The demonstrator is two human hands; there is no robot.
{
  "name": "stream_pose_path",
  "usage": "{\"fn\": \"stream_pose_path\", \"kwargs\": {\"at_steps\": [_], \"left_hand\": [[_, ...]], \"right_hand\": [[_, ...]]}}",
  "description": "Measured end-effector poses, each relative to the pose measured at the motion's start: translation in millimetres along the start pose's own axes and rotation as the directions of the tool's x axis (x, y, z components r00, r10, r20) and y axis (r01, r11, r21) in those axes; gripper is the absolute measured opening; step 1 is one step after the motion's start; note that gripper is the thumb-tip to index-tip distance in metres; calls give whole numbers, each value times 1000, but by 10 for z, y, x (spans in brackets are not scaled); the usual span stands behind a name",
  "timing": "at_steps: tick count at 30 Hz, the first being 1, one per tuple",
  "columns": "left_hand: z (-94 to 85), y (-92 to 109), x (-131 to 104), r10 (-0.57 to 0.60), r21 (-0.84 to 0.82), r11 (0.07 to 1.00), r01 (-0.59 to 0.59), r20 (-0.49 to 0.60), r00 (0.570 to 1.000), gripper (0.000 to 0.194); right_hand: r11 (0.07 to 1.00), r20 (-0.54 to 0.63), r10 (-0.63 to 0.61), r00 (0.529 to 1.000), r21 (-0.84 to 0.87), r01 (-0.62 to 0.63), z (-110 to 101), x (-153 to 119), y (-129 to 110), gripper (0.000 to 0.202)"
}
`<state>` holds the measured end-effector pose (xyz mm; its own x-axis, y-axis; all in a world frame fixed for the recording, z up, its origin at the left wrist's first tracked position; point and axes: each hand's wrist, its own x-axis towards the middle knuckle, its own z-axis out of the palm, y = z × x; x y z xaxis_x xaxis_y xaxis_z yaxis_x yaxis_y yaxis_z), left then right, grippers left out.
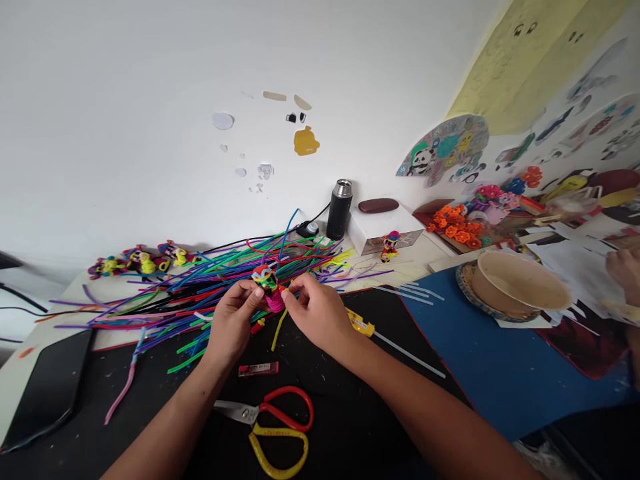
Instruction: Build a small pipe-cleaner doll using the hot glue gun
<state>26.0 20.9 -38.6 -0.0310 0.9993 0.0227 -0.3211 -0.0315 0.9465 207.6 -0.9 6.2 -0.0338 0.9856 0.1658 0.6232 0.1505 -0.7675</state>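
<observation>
A small figure of coloured pipe cleaners (273, 300), green, red and magenta, is held upright between my hands above the black mat. My left hand (234, 317) pinches its left side near the head with thumb and fingers. At its right side, my right hand (315, 308) has thumb and forefinger closed on a small red part of the figure. A yellow-green stem (279, 330) hangs just below. Scissors (255, 415) with one red and one yellow handle lie near my left forearm, blades pointing left. Above them is a small red case (259, 369).
Loose pipe cleaners (200, 277) spread behind my hands. A black thermos (340, 210), white box (385, 227) and finished figure (390, 247) stand at the back. A yellow glue gun (360, 323) lies right; a tablet (50, 387) left. Another person's hand (624, 267) is far right, past a bowl (520, 283).
</observation>
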Motion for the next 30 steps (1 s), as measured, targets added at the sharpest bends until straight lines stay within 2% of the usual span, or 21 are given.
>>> {"fn": "stream_pose_path", "kwargs": {"at_steps": [10, 30], "left_hand": [[-3, -8, 6, 20, 40, 999, -19, -15, 1000, 30], [-40, -59, -2, 45, 74, 996, -46, 10, 999, 25]], "right_hand": [[993, 12, -39, 999, -108, 40, -29, -23, -57, 18], [993, 41, -75, 996, -88, 78, -24, -57, -51, 17]]}}
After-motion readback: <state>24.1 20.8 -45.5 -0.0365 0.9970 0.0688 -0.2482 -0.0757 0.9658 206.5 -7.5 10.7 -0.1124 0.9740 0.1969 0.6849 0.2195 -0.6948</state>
